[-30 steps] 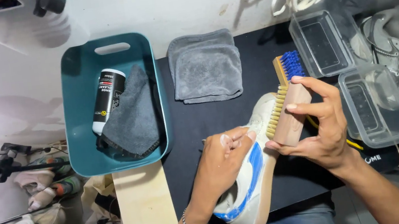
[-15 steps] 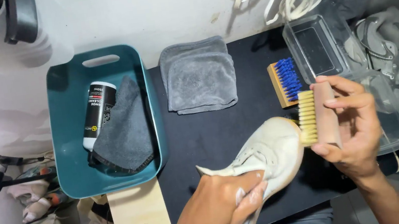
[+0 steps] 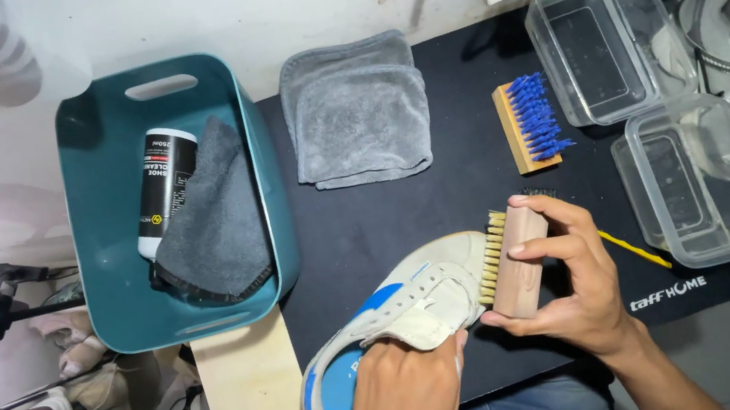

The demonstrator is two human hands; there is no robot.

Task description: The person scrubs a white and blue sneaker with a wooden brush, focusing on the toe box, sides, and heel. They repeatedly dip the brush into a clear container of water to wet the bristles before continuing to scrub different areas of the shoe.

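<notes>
Right hand clamps a wooden brush against the sneaker; left hand grips its soft, light heel.

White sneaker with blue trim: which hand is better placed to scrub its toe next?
Right. The right hand grips the wooden brush with pale bristles, bristles against the white sneaker with blue trim. The left hand is busy steadying the sneaker's heel end.
</notes>
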